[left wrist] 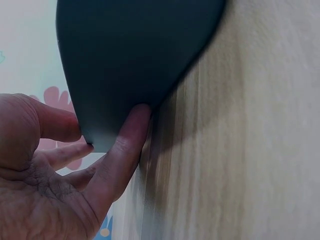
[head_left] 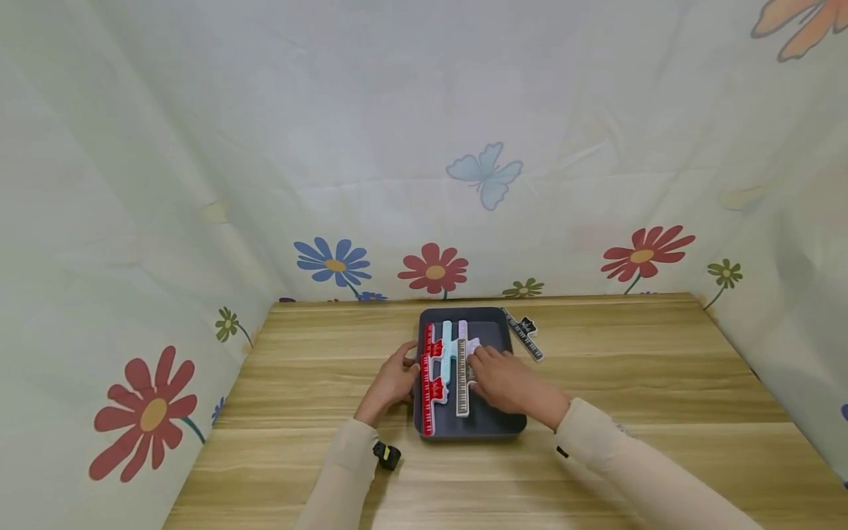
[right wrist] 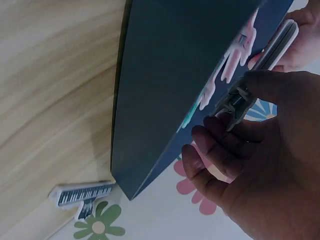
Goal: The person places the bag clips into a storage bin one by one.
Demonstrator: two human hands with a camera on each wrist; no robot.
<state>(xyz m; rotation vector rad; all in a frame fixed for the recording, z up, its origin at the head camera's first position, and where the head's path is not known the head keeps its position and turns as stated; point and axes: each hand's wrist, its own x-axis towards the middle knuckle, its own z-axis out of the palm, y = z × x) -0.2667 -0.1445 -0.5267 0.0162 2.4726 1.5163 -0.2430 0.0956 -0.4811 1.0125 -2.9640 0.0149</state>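
A dark rectangular tray [head_left: 486,430] sits on the table. My left hand [head_left: 397,379] grips its left wall; in the left wrist view the upper digits meet the rim while another finger presses the outer side low down. Over the tray my right hand [head_left: 506,379] pinches a black piano-key clip [head_left: 462,379] by its spring-handle side, between thumb and fingers in the right wrist view. Left of this clip are red piano-key clips [head_left: 427,412] along the left wall and a mint clip [head_left: 447,335]. A lavender clip [head_left: 462,329] shows partly behind the black one.
Another black piano-key clip [head_left: 523,335] lies slantwise on the wooden table [head_left: 344,346], by the tray's far right corner. Flower-printed white sheeting [head_left: 371,177] stands behind the table and along both sides.
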